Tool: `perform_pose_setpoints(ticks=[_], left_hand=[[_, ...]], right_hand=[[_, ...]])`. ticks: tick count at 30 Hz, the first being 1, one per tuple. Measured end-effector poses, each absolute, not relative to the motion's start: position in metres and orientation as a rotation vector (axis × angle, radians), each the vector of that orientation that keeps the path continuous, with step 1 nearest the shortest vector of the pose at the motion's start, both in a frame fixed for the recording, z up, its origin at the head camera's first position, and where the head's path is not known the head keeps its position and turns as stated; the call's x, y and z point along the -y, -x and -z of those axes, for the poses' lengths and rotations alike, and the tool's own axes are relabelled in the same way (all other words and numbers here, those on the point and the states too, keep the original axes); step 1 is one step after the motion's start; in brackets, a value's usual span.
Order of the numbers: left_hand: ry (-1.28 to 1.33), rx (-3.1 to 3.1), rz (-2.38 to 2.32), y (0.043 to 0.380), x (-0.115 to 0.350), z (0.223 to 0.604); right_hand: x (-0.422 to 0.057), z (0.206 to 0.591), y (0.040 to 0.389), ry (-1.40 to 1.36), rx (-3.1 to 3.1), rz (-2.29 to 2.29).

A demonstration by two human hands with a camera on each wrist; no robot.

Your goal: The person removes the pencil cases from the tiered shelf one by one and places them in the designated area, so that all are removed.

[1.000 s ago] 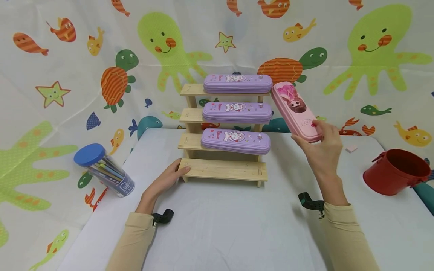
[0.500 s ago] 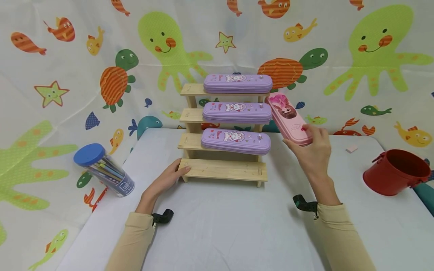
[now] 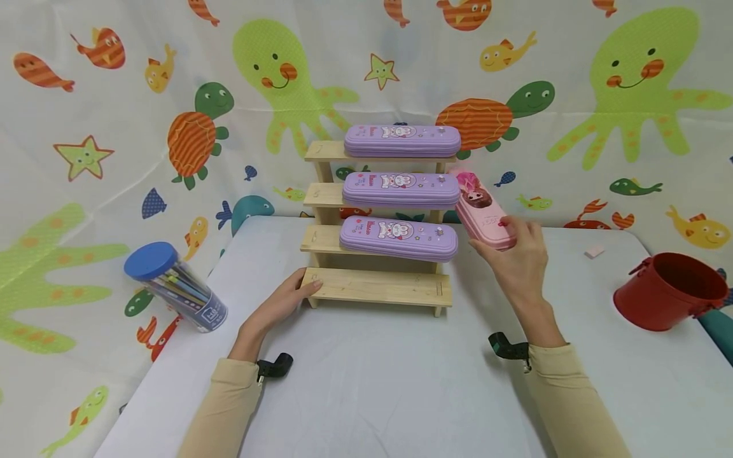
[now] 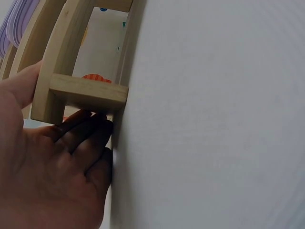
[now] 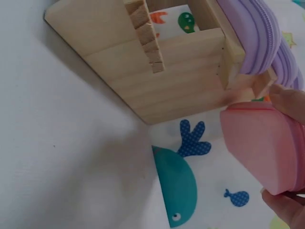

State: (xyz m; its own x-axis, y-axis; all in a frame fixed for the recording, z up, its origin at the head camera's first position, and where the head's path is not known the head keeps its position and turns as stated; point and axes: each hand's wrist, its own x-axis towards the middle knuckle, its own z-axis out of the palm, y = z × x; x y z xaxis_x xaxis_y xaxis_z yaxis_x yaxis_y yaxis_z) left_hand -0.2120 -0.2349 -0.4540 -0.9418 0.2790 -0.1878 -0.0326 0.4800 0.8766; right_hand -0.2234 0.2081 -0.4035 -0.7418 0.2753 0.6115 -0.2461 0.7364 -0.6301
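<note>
Carried left and lowered since the earlier frame, a pink pencil case was pinched by the thumb and fingers of the right hand, just right of a wooden rack, its long axis slanted up and left. The rack's front left corner was gripped by the left hand (the farther one). Pens were contained in a lidded jar.

A red bucket and blue-lidded jar sit well apart.
</note>
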Motion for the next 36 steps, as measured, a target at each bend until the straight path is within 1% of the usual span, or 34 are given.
perform_pose_setpoints(ticks=[3,10,12,14,21,23,36], left_hand=[[-0.192,-2.417,-1.449,0.211,0.232,0.449],[-0.200,-2.406,-1.428,0.198,0.221,0.419],[-0.202,-2.404,-1.426,0.198,0.221,0.418],[-0.206,-2.408,-1.425,0.198,0.221,0.418],[-0.198,-2.419,-1.439,0.211,0.232,0.448],[-0.205,-2.427,-1.438,0.212,0.233,0.451],[-0.205,-2.449,-1.424,0.211,0.232,0.449]], right_hand=[[-0.206,0.407,0.224,0.013,2.244,-0.934],[-0.206,0.417,0.226,0.040,2.288,-0.929],[-0.206,0.420,0.227,0.049,2.295,-0.929],[-0.207,0.424,0.228,0.056,2.302,-0.926],[-0.209,0.435,0.229,0.065,2.292,-0.908],[-0.209,0.438,0.230,0.063,2.289,-0.903],[-0.202,0.443,0.227,0.075,2.398,-0.858]])
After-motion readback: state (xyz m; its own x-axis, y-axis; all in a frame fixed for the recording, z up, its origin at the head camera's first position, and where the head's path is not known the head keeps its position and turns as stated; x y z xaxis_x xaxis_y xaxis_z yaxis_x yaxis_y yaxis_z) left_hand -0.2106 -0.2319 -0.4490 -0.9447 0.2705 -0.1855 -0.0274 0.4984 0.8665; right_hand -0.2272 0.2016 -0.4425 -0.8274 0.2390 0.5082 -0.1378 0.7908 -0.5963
